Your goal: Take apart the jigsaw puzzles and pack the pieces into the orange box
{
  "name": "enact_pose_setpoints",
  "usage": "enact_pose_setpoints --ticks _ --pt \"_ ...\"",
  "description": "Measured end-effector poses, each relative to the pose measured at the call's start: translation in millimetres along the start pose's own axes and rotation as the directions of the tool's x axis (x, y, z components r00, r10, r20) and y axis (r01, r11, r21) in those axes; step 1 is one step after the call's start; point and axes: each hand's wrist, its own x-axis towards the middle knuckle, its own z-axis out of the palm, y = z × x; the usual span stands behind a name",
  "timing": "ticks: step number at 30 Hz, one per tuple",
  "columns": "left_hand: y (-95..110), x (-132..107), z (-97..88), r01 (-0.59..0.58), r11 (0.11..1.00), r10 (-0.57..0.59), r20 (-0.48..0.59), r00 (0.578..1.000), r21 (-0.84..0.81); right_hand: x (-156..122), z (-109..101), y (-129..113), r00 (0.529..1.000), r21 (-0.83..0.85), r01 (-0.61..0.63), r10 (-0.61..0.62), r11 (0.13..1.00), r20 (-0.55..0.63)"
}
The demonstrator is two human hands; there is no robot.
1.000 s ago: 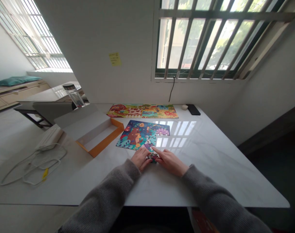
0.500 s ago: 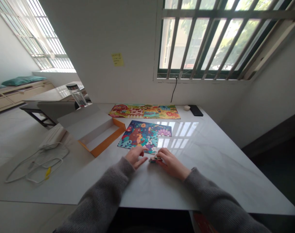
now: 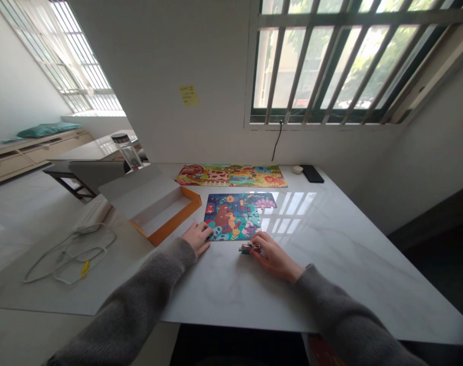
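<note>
Left hand (image 3: 196, 238) flat on the tabletop (image 3: 216, 290), fingers together and empty, tips just at the lower left corner of a part-built jigsaw puzzle (image 3: 231, 216). Right hand (image 3: 275, 258) low on the tabletop, fingers curled against a small stack of puzzle pieces (image 3: 249, 247); firm grip not confirmed from this view. Stack just below the puzzle's lower right edge, apart from it.

Main risk: stack loose and unsecured; a sideways knock from the right hand could spill pieces onto the puzzle or shift its unjoined edge. Polished surface likely to let pieces slide. Window glare across the tabletop, just right of the puzzle, could hide piece outlines.

Tabletop pale, veined stone. Orange-edged box tray (image 3: 166, 216) left of the puzzle, near the left hand. Finished jigsaw puzzle (image 3: 230, 176) along the far edge, phone (image 3: 312, 174) beyond it. Glass bottle (image 3: 126, 151) past the far left corner. White cable (image 3: 69, 259) on the floor. Barred window (image 3: 322, 61) and yellow sticky note (image 3: 188, 95) on the wall ahead.
</note>
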Motion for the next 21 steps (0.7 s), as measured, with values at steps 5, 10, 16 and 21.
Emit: enact_pose_setpoints --ticks 5,10,16,21 --pt "-15 16 -5.7 -0.26 0.965 0.261 0.092 0.961 -0.023 -1 1 1 1.0 -0.015 0.001 -0.001 1.0 -0.002" --pt "-9 17 4.9 -0.294 0.953 0.286 0.111 0.952 0.067 4 9 7 0.998 -0.07 0.056 -0.058 0.996 -0.034" --pt "-13 27 -5.8 -0.291 0.957 0.29 0.098 0.952 -0.003 18 20 12 0.995 -0.06 0.101 -0.101 0.993 0.003" --pt "-29 23 -17.4 -0.076 0.958 0.073 -0.022 0.997 -0.275 18 21 12 0.999 -0.026 0.027 -0.026 0.999 0.038"
